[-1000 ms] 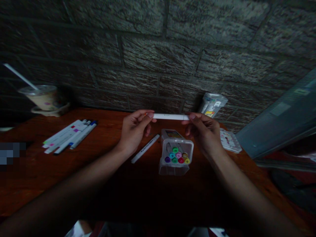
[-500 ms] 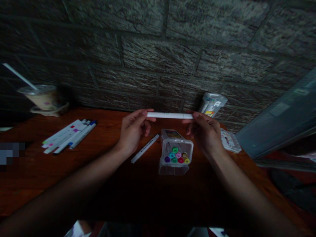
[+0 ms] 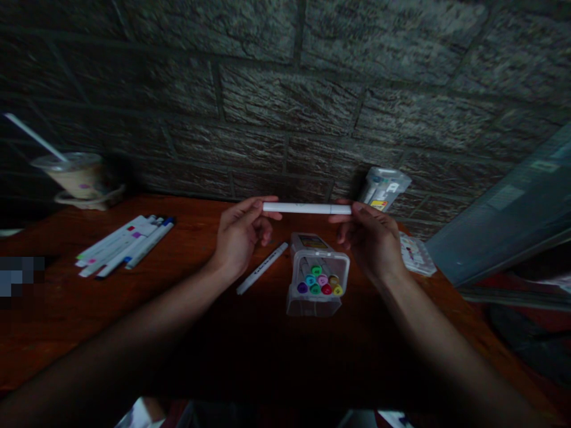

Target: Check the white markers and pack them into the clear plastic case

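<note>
A white marker (image 3: 303, 208) is held level between my two hands, above the table and in front of the wall. My left hand (image 3: 243, 235) pinches its left end between thumb and fingers. At the other end, my right hand (image 3: 370, 238) grips the marker the same way. Below them, a clear plastic case (image 3: 314, 244) lies on its side with its mouth toward me. Several markers (image 3: 322, 280) with coloured, numbered ends sit inside it. Another white marker (image 3: 262, 268), with dark lettering, lies slantwise on the table left of the case.
Several markers (image 3: 127, 244) lie in a bunch on the wooden table (image 3: 196, 368) at left. Behind them stands a lidded drink cup (image 3: 75, 177) with a straw. A clear container (image 3: 383, 187) stands by the stone wall (image 3: 285, 107); a flat clear box (image 3: 417, 254) lies at right.
The marker has turned slightly about its length, so its printed mark looks different. My fingertips have shifted slightly outward at both ends. Everything on the table stays where it was.
</note>
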The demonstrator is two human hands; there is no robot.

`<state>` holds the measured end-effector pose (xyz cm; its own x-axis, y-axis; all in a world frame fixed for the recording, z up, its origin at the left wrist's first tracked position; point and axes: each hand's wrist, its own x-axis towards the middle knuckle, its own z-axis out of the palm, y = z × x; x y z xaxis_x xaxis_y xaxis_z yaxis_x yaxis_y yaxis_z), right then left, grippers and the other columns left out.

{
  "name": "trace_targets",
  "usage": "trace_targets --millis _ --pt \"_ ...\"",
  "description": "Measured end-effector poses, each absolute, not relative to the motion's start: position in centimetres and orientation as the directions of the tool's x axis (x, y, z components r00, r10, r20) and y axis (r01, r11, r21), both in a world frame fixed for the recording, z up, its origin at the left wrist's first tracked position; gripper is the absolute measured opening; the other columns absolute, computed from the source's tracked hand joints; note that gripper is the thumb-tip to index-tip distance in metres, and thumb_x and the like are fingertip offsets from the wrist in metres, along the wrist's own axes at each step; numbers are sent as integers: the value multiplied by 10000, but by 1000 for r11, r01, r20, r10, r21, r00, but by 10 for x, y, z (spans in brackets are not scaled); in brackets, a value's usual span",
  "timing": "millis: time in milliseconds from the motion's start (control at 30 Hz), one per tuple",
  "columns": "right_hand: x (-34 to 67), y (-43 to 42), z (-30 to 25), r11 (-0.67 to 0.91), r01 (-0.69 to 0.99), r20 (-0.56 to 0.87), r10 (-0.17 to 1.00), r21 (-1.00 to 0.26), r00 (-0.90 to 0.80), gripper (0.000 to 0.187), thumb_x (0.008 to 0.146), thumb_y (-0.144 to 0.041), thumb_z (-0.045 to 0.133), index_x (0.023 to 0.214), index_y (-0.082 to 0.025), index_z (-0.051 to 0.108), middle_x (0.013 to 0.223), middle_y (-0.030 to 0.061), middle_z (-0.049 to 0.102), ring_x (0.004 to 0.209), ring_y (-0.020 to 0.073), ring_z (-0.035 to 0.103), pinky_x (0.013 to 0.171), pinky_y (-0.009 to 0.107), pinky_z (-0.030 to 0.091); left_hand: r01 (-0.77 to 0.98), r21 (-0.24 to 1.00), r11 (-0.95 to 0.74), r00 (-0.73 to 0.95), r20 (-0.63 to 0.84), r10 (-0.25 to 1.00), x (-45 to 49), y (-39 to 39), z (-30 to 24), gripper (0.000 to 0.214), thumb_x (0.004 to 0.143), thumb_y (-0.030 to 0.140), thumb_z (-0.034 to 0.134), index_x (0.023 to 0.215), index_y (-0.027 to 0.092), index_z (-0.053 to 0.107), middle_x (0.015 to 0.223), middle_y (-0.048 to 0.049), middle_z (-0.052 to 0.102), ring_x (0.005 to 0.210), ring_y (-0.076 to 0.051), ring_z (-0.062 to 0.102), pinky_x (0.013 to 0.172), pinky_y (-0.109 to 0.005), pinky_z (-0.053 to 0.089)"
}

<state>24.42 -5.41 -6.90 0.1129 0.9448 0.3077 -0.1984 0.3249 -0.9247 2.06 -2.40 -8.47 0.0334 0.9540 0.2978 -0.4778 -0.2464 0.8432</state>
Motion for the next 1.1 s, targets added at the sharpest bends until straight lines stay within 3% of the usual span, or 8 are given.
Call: trace_targets --millis 533,900,1100 --pt "242 -53 -73 382 -123 366 921 -916 135 171 819 -381 839 926 -257 790 805 15 809 452 96 615 368 233 421 -405 854 -327 17 365 931 21 -23 -88 207 849 333 773 977 170 780 726 -36 728 421 -74 502 364 -199 352" --pt "241 -51 -75 398 -85 382 911 -913 156 262 716 -339 931 876 -225 759 699 4 788 422 104 624 348 220 427 -274 876 -397 35 422 906 23 -23 -94 229 760 300 887 909 181 760 558 54 583 415 -50 425 386 -186 310" --pt "240 -51 -77 411 -40 401 903 -911 153 320 690 -364 948 847 -227 705 660 -14 766 408 107 613 351 231 439 -207 874 -439 28 454 890 24 -25 -93 210 752 293 882 865 184 743 580 51 595 449 -56 410 395 -199 275"
